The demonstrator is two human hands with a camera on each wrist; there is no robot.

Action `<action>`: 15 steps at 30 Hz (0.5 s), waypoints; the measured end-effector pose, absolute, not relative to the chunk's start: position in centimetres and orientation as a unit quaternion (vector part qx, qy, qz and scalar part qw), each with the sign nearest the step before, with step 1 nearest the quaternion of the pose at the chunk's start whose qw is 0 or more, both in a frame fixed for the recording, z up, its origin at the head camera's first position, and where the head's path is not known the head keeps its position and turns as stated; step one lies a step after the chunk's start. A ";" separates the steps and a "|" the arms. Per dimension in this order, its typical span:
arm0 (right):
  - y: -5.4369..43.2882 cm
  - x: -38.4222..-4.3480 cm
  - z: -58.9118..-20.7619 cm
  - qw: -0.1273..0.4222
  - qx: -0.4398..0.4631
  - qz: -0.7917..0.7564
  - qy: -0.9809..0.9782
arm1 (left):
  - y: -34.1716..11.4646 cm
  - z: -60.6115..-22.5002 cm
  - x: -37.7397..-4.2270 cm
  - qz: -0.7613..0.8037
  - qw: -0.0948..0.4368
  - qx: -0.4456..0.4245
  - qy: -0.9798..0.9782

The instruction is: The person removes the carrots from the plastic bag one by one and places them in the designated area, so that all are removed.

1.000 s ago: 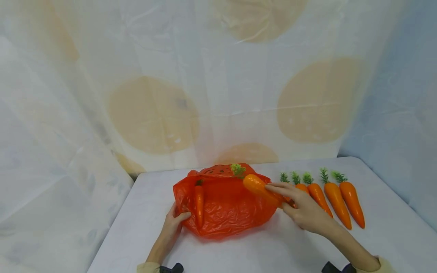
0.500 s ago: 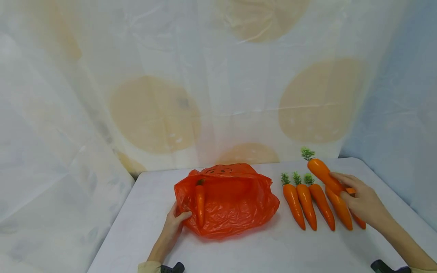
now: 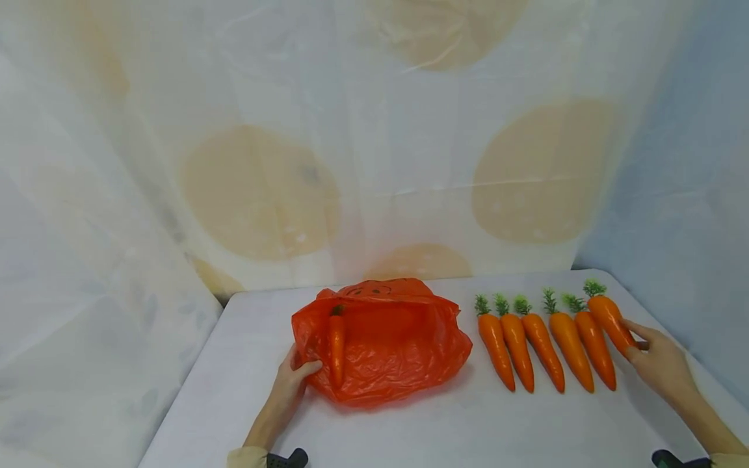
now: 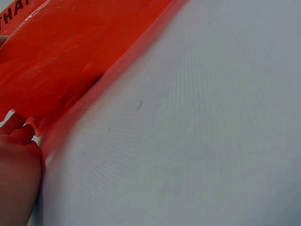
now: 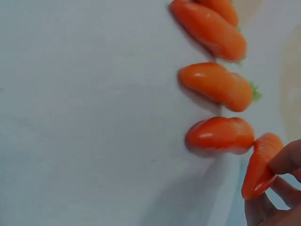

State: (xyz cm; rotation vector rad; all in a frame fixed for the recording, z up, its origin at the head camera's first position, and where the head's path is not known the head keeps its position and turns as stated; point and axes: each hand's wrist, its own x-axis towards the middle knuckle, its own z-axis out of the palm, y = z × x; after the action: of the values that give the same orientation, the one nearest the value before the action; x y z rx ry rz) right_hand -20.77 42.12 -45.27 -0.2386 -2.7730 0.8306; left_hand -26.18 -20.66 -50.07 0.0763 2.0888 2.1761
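Observation:
A red plastic bag (image 3: pixel 386 351) with a black print lies on the table, its mouth spread open. My left hand (image 3: pixel 290 377) grips the bag's left side, thumb in front; in the left wrist view part of that hand (image 4: pixel 19 165) shows at the left edge. One carrot (image 3: pixel 337 348) is inside the bag, near its left side. At the right end of a row, my right hand (image 3: pixel 661 361) pinches a toy-like carrot (image 3: pixel 608 317) with a green tuft. In the right wrist view the thumb and fingers hold that carrot (image 5: pixel 261 165) by its body.
Several orange carrots with green tufts lie side by side between the bag and my right hand, among them a carrot (image 3: pixel 570 351) in the middle right. The white table (image 3: pixel 445 429) ends at a patterned curtain (image 3: pixel 409 162) behind.
My right hand has carried a carrot from the bag's mouth to the row's right end and lowered it beside the others. The left hand stays on the bag.

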 end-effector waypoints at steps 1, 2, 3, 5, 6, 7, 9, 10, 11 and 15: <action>42.2 -20.8 -45.6 0.114 -0.088 0.286 -0.947 | -20.7 -50.0 -26.2 0.719 0.063 0.025 0.692; 42.3 -20.9 -45.8 0.108 -0.093 0.290 -0.946 | -20.8 -49.9 -26.1 0.717 0.063 0.026 0.694; 42.3 -21.0 -46.1 0.102 -0.098 0.293 -0.946 | -20.8 -49.9 -26.1 0.715 0.063 0.026 0.695; 42.3 -21.2 -46.5 0.086 -0.105 0.297 -0.945 | -20.9 -49.8 -26.2 0.712 0.065 0.020 0.699; 42.3 -21.3 -46.6 0.075 -0.107 0.295 -0.946 | -20.9 -49.8 -26.2 0.710 0.065 0.020 0.701; 42.3 -21.5 -46.7 0.061 -0.106 0.291 -0.949 | -20.9 -49.8 -26.2 0.708 0.066 0.016 0.703; 42.2 -21.6 -46.9 0.035 -0.104 0.284 -0.953 | -20.9 -49.8 -26.3 0.708 0.066 0.014 0.703; 42.3 -21.7 -46.9 0.023 -0.104 0.281 -0.954 | -20.9 -49.8 -26.3 0.707 0.066 0.013 0.704; 42.3 -21.7 -46.9 0.014 -0.103 0.278 -0.955 | -20.9 -49.8 -26.3 0.708 0.067 0.011 0.703; 42.6 -21.4 -46.8 -0.001 -0.108 0.271 -0.957 | -20.8 -49.8 -26.3 0.714 0.073 0.003 0.697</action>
State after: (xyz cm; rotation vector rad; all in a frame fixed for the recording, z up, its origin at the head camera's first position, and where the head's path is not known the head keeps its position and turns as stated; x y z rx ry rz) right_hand -21.45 42.60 -46.76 -0.3397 -3.0071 0.8518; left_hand -26.31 -20.78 -49.84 0.0102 2.0921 2.1441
